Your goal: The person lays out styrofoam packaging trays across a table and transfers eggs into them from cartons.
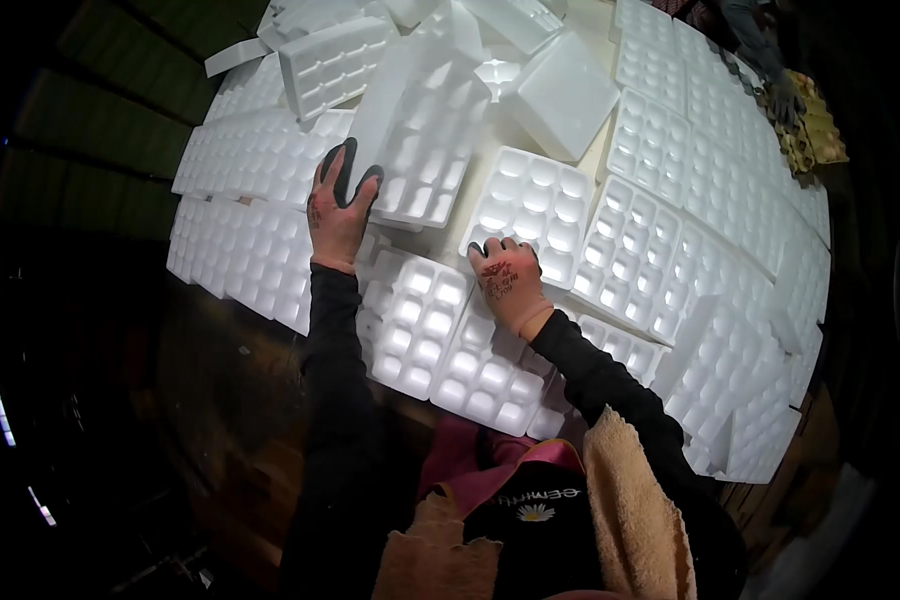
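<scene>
Left hand (338, 215) splayed by upper foam tray (432, 135), right hand (511, 282) curled on central tray (538, 200), can't confirm grips; prob aligning, needs nudging.

- The left hand (340, 222) is resting against the left side of one tray (435, 135).
- To its right, the right hand (510, 283) is resting on the near end of another tray (535, 190).
- Loose trays (338, 65) are lying heaped beyond.
- Tray rows (635, 235) are extending rightward.
</scene>
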A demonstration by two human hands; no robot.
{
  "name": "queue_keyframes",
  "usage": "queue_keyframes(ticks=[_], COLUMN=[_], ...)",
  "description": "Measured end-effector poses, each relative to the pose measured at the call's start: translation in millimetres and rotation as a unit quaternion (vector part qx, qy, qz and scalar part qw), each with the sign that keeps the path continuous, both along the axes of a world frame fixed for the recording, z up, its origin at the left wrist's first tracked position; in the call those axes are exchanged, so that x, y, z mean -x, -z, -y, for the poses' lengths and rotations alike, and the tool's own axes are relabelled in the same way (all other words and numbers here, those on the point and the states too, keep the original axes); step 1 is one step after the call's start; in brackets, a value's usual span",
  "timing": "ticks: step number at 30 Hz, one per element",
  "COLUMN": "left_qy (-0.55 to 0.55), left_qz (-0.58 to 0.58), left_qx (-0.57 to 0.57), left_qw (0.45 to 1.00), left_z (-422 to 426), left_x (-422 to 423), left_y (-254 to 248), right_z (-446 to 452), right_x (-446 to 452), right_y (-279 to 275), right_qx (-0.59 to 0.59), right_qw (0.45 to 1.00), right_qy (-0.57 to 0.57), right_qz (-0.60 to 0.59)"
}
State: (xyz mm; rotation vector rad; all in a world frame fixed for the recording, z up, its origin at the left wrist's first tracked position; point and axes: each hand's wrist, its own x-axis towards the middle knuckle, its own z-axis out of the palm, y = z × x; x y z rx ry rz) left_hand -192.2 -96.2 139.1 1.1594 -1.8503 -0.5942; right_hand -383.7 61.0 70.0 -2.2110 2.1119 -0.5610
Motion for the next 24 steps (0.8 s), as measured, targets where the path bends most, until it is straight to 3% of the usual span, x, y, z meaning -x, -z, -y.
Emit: queue_keyframes(ticks=[2, 4, 6, 7, 10, 13, 14, 15, 17, 18, 20, 21, 24], left_qy=[0.007, 0.009, -0.002, 0.009, 0.099, 0.041, 0.018, -0.023, 0.021, 0.059, 0.093, 0.133, 0.121], left_qz=[-0.158, -0.335, -0.373, -0.364, -0.205, -0.101, 0.109, 0.308, 0.372, 0.345, 0.35, 0.415, 0.371], left_qx=[-0.061, -0.136, -0.204, -0.213, -0.13, -0.251, -0.162, -0.056, -0.098, -0.155, -0.102, -0.074, -0.152], left_qw=[0.986, 0.933, 0.905, 0.907, 0.965, 0.962, 0.981, 0.95, 0.923, 0.924, 0.927, 0.897, 0.908], left_z=[6, 6, 6, 0, -29, -46, -55, -64, -74, -75, -80, -79, -70], left_x=[-6, -9, -9, -3, 24, 41, 43, 45, 59, 67, 89, 91, 78], left_y=[4, 14, 35, 46, 67, 81, 95, 104, 118, 125, 136, 137, 137], right_z=[1, -1, -2, -2, 8, -4, -16, -24, -29, -28, -20, -14, 13], right_x=[8, 14, 18, 19, 29, 58, 65, 71, 73, 71, 60, 52, 22], right_y=[-28, -59, -70, -69, -41, -39, -43, -47, -58, -62, -58, -54, -26], right_qx=[0.048, 0.112, 0.16, 0.144, 0.186, 0.201, 0.193, 0.204, 0.217, 0.219, 0.209, 0.187, 0.158], right_qw=[0.994, 0.984, 0.97, 0.98, 0.982, 0.975, 0.968, 0.961, 0.956, 0.959, 0.962, 0.964, 0.96], right_qy=[0.01, 0.033, -0.005, -0.014, -0.013, 0.023, 0.051, 0.061, 0.06, 0.048, 0.004, -0.011, -0.045], right_qz=[0.099, 0.136, 0.182, 0.134, -0.019, 0.088, 0.151, 0.175, 0.186, 0.174, 0.174, 0.189, 0.226])
